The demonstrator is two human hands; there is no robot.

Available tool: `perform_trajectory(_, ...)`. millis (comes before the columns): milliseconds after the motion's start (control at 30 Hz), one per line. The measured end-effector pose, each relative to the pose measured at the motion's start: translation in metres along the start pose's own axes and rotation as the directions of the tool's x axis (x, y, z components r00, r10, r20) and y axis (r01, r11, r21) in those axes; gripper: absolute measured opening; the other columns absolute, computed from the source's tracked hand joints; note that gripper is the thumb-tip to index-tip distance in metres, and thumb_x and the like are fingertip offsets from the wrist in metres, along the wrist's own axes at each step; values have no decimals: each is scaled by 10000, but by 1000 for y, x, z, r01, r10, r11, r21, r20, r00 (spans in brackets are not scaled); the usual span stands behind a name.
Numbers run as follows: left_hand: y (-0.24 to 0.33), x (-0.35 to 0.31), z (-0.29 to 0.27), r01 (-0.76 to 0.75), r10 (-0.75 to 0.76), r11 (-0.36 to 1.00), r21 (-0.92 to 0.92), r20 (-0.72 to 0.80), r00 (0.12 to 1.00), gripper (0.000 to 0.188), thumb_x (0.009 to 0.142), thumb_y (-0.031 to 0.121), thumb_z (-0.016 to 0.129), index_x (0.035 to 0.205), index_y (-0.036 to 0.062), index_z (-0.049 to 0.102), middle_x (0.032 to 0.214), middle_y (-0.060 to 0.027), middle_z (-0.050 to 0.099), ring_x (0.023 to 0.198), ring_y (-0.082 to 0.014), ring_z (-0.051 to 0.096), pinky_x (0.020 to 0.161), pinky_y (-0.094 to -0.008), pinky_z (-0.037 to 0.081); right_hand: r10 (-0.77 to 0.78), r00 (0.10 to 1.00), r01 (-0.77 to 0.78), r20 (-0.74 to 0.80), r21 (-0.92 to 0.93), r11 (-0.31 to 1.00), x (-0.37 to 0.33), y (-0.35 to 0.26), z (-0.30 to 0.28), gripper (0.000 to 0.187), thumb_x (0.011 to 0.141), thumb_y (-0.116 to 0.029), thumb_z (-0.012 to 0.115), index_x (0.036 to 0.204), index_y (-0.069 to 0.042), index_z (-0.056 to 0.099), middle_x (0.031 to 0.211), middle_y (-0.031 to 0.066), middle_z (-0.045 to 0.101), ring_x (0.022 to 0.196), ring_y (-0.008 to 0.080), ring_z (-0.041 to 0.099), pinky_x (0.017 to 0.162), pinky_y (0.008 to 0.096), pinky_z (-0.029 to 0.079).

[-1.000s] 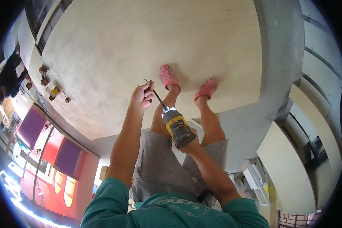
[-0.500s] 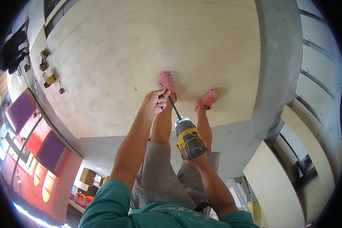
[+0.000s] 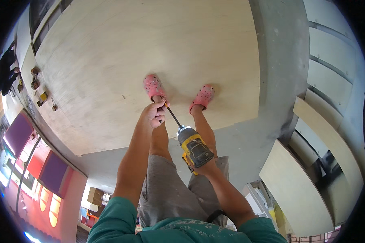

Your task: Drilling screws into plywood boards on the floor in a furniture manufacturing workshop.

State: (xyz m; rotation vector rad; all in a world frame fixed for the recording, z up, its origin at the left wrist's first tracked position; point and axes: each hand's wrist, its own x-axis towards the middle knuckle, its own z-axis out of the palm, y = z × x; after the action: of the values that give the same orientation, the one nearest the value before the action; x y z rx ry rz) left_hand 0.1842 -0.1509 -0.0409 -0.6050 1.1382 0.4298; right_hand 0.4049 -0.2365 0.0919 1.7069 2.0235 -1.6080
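My right hand [image 3: 208,166] grips a yellow and black cordless drill [image 3: 194,148], which points away from me and slightly left. A long dark driver bit [image 3: 173,115] with a small yellow-orange band near its tip runs from the chuck to my left hand [image 3: 155,114]. The fingers of my left hand are closed in a pinch around the bit's tip. A small dark piece shows below these fingers; what they pinch is too small to make out. Both hands are in the air above my legs and the large pale plywood sheet [image 3: 182,48] on the floor.
My pink clogs [image 3: 202,97] stand on the plywood. Yellow and black tools [image 3: 42,98] and tape measures lie at its left edge. Pale panels [image 3: 296,186] stand at the right, on grey concrete floor [image 3: 280,60]. Purple boards [image 3: 52,174] are at the left; boxes [image 3: 95,196] stand behind.
The whole view has shifted, so plywood, clogs and hands appear farther left. The drill and both hands keep nearly the same arrangement, with the left fingers still at the bit's tip.
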Motion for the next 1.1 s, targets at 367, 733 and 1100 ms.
perform_trajectory(367, -9, 125, -10, -131, 105, 980, -147, -175, 979, 111, 882, 163, 435, 786, 122, 476, 590, 47, 425, 388, -43, 233, 358, -198, 174, 289, 956, -270, 43, 507, 819, 61, 40, 80, 349, 706, -104, 645, 1027, -52, 517, 839, 46, 604, 749, 115, 588, 659, 235, 481)
perform_trajectory(733, 29, 249, -46, -210, 172, 973, -95, -307, 936, 122, 818, 126, 521, 712, 65, 513, 599, -3, 415, 423, -105, 346, 357, -242, 293, 267, 948, -193, -172, 357, 914, 173, 69, 127, 355, 631, -77, 682, 956, -35, 545, 806, 82, 631, 725, 177, 621, 664, 273, 484)
perform_trajectory(1100, 31, 256, -49, -163, 65, 961, -225, -386, 920, 133, 794, 85, 501, 665, 62, 524, 605, -17, 467, 425, -100, 304, 391, -255, 232, 372, 922, -302, -108, 399, 866, 189, 66, 113, 306, 637, -78, 665, 916, -41, 546, 779, 101, 618, 694, 219, 613, 626, 300, 476)
